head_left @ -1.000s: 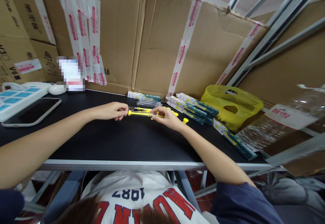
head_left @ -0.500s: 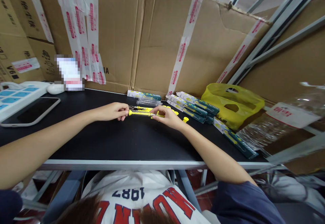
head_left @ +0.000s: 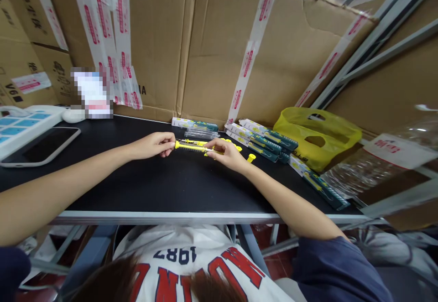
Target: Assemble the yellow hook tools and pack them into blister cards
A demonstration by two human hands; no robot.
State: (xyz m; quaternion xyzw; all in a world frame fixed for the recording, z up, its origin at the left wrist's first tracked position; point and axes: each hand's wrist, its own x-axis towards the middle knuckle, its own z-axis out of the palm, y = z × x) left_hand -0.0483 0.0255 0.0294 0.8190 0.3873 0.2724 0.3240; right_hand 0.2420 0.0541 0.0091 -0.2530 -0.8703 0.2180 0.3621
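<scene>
Between my two hands is a slim yellow pen-like tool with a clear barrel (head_left: 192, 147), held almost level above the black tabletop (head_left: 160, 188). The fingers of my left hand (head_left: 160, 145) are closed on its yellow left end. At the other end my right hand (head_left: 226, 154) pinches it between thumb and fingers, covering that tip. Just behind lie more yellow tool parts (head_left: 191, 142), partly hidden by my hands. A small yellow cap-like piece (head_left: 251, 158) rests right of my right hand. Clear tubes (head_left: 201, 132) lie behind the parts.
A slim printed box (head_left: 194, 124) lies at the back, and several more boxes (head_left: 258, 140) are stacked right. Beyond them are a yellow plastic bag (head_left: 318, 133) and a clear bottle (head_left: 372, 160). A phone (head_left: 41, 146) and a white power strip (head_left: 27, 124) are left. Cardboard (head_left: 212, 60) walls the back.
The camera view has shifted slightly. Both hands keep hold of the yellow tool, which now sits a little higher in view, with more of its clear barrel showing.
</scene>
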